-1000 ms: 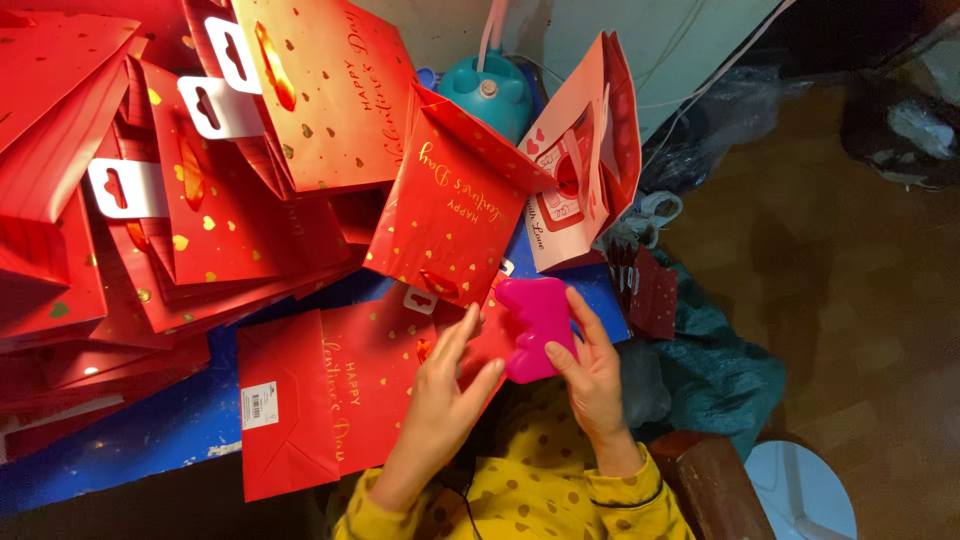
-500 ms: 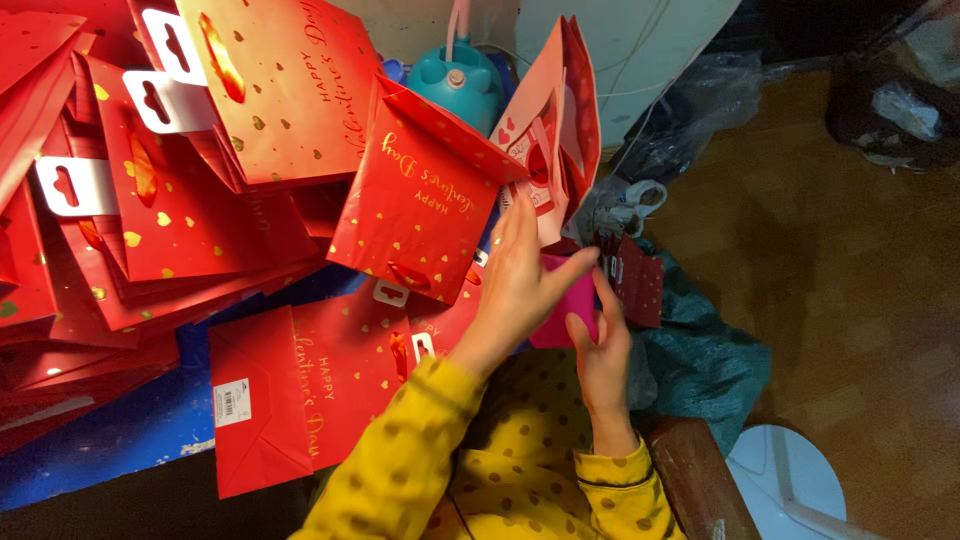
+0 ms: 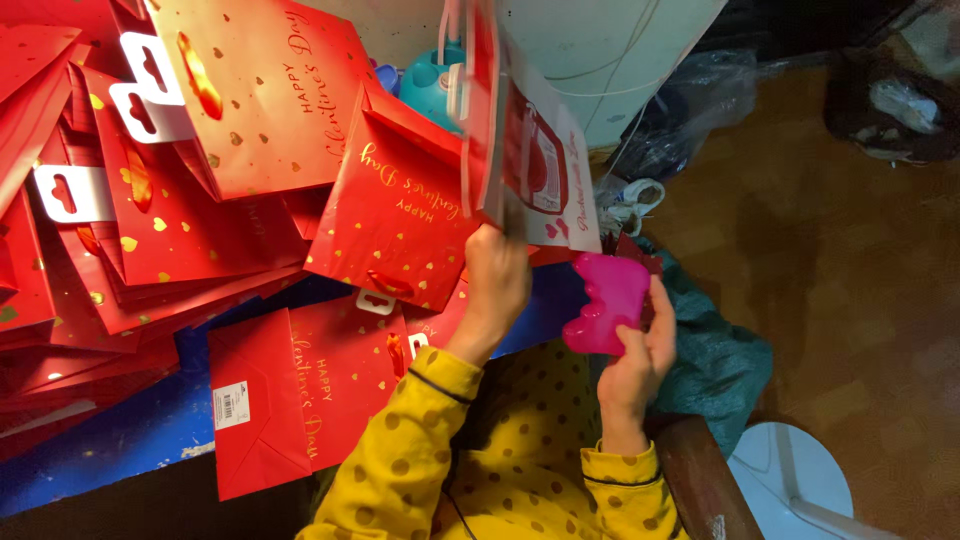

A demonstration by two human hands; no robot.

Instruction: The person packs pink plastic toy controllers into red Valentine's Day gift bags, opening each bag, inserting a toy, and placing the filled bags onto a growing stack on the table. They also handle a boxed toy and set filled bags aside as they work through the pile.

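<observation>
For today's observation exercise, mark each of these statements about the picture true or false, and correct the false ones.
1. The right hand holds a glossy pink moulded plastic piece. True.
2. The left hand rests flat on the blue table top. False: it is raised and grips the lower edge of a white and red card package.
3. Both sleeves are yellow with dark dots. True.
4. The pile of flat paper gift bags is green. False: the bags are red with gold hearts.
5. A single red bag lies flat on the table near the left arm. True.
</observation>
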